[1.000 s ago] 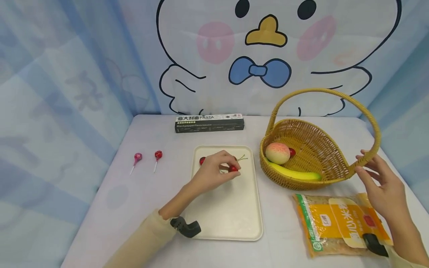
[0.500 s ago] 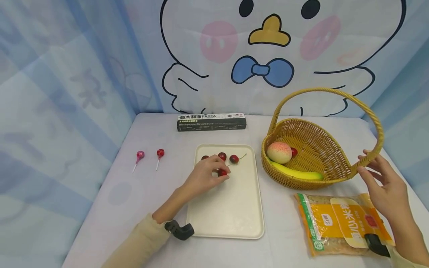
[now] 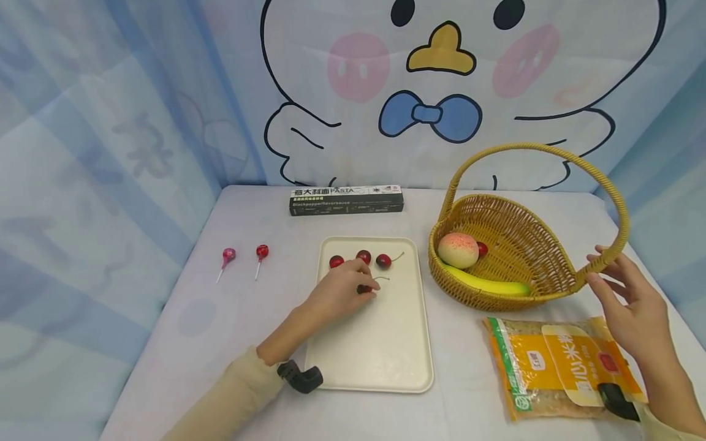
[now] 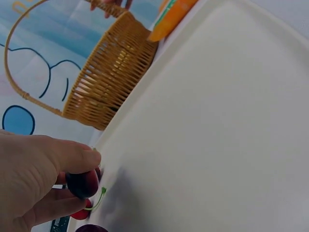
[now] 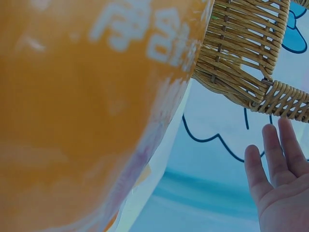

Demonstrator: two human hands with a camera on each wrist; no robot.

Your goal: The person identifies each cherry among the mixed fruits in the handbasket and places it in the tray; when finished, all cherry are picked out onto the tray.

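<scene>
My left hand (image 3: pixel 360 283) rests low over the cream tray (image 3: pixel 380 343) and pinches a dark red cherry (image 3: pixel 366 289) between thumb and fingers. The left wrist view shows the same pinch on the cherry (image 4: pixel 82 183), its green stem hanging down. Three more cherries (image 3: pixel 363 256) lie in a row at the tray's far end. My right hand (image 3: pixel 618 288) is held up with straight fingers beside the near end of the wicker basket's handle (image 3: pixel 598 260). In the right wrist view the hand (image 5: pixel 277 159) sits just below the basket (image 5: pixel 241 43). I cannot tell whether it touches.
The basket (image 3: pixel 529 245) holds a peach (image 3: pixel 458 250), a banana (image 3: pixel 488 285) and a cherry. An orange rice bag (image 3: pixel 562 364) lies in front of it. A black pasta box (image 3: pixel 345 200) lies at the back. Two lollipops (image 3: pixel 245 254) lie left of the tray.
My left hand has drawn the pinched cherry left and toward me and lowered it to the tray, uncovering the three cherries behind. The right hand has stayed by the handle.
</scene>
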